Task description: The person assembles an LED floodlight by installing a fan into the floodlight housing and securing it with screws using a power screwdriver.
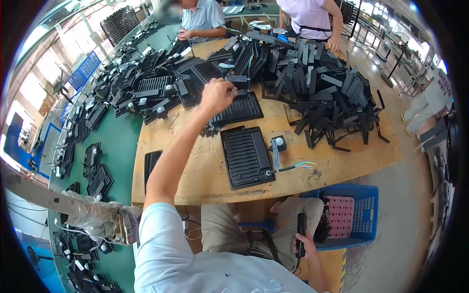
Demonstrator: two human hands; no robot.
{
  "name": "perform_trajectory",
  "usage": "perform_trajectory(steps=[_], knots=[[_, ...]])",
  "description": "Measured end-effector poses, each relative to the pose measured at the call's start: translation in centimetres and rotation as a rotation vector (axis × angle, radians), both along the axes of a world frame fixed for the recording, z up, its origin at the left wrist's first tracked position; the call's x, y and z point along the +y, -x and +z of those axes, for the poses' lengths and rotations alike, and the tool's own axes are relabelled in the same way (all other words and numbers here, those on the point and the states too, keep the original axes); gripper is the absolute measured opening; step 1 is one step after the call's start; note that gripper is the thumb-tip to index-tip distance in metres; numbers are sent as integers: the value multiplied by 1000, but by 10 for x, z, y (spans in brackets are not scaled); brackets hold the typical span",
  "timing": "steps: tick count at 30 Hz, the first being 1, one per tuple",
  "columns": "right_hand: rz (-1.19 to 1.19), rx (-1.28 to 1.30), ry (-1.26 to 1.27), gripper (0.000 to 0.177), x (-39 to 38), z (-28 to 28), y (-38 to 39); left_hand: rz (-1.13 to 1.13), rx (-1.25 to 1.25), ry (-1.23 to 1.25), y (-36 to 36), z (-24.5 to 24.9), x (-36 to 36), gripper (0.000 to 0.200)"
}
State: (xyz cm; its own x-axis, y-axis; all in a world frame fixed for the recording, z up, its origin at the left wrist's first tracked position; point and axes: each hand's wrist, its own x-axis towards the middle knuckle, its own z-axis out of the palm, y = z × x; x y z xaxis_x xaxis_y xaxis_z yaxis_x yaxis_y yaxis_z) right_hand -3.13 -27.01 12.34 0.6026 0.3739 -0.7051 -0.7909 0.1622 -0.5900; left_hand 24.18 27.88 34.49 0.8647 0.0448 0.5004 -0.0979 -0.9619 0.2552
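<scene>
Left hand: The left hand (pixel 219 95) is held over the far panel (pixel 238 108), with its fingertips bent close together. Whether a small thing is pinched there cannot be told. If one is, it could be dropped and lost in the dark gaps.
Right hand: The black tool (pixel 301 228) is gripped tight by the right hand (pixel 306 244), low over the lap, tip up. The leg could be poked if the tip is swung, since both are so near.
Near panel: The near panel (pixel 244 155) is laid flat on the wooden table (pixel 195 173), touched by no hand. It could be pushed off the front edge by a sleeve – that edge is close.
Wire: The coloured wire ends (pixel 306 165) are left sticking out past the panel's side. They could be caught and bent by a passing arm.
Small bits: The small dark bits (pixel 210 130) are heaped loose beside the far panel. They could be spread about by one bump.
Bars: The black bars (pixel 317 88) are piled high and crooked – a slide could be started if one low bar is pulled.
</scene>
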Motion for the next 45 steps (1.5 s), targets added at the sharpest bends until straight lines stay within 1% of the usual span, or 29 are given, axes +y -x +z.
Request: perform_trajectory(steps=[2,3,4,6,7,9,12,14,15,16,17,18,19,20,21,22,24,26,28,30,32,34,36,37,38,40,42,43,45], knots=[[-15,5,12,28,-1,-3,1,108,-5,35,-23,-10,-19,27],[-22,8,17,28,-3,-5,2,168,15,66,-33,-13,-27,30],[-25,16,24,28,-6,-10,4,220,87,99,-44,-13,-33,34],[-39,30,34,29,-11,-17,5,322,191,170,-62,-13,-46,35],[-9,23,17,28,-10,-9,3,351,187,240,-75,-19,-49,34],[-30,43,33,29,-11,-7,2,405,187,375,-94,-34,-49,33],[-29,58,34,32,-11,-6,2,457,65,367,-94,-42,-53,31],[-13,51,24,34,-14,-6,2,454,-21,277,-77,-27,-56,30],[-3,41,15,36,-15,-7,1,387,-27,361,-77,-22,-48,30],[8,34,5,37,-16,-8,2,368,-80,365,-74,-18,-40,32],[12,41,0,36,-17,-10,2,345,-184,325,-73,-14,-28,35],[18,47,-4,35,-18,-13,0,323,-203,318,-67,2,-21,34],[24,51,-8,35,-19,-14,-1,266,-281,388,-57,15,-16,34],[24,42,-20,33,-17,-8,-2,232,-387,390,-53,24,-8,31],[27,32,-31,32,-14,2,-4,248,-394,464,-38,47,-14,29],[31,23,-43,31,-13,7,-4,204,-439,478,-37,56,-3,27],[36,37,-28,29,-15,0,-4,104,-444,615,-32,86,5,31],[37,42,-32,27,-17,-7,-4,79,-462,618,-30,127,-2,32],[29,42,-52,25,-19,-12,-2,56,-507,383,-25,173,-22,31],[16,41,-51,26,-19,-13,0,-106,-627,343,-33,206,-51,29],[2,51,-57,28,-22,-16,0,-228,-654,406,-52,227,-80,28],[-16,72,-70,32,-24,-21,1,-213,-677,109,-70,238,-112,23],[2,62,-70,25,-24,-13,-1,-498,-760,-80,-118,232,-127,19],[4,58,-70,23,-24,-9,-1,-531,-767,-158,-135,225,-139,14],[15,69,-77,25,-27,-13,-2,-557,-774,-152,-148,215,-149,9],[-18,85,-95,31,-29,-21,3,-509,-655,-138,-184,183,-158,10],[-22,25,-111,24,-25,-15,7,-582,-588,-189,-210,142,-165,12],[-28,-3,-112,22,-23,-8,6,-487,-353,-300,-208,129,-169,16],[-58,12,-119,22,-21,2,4,-755,-476,-336,-210,113,-171,13]])
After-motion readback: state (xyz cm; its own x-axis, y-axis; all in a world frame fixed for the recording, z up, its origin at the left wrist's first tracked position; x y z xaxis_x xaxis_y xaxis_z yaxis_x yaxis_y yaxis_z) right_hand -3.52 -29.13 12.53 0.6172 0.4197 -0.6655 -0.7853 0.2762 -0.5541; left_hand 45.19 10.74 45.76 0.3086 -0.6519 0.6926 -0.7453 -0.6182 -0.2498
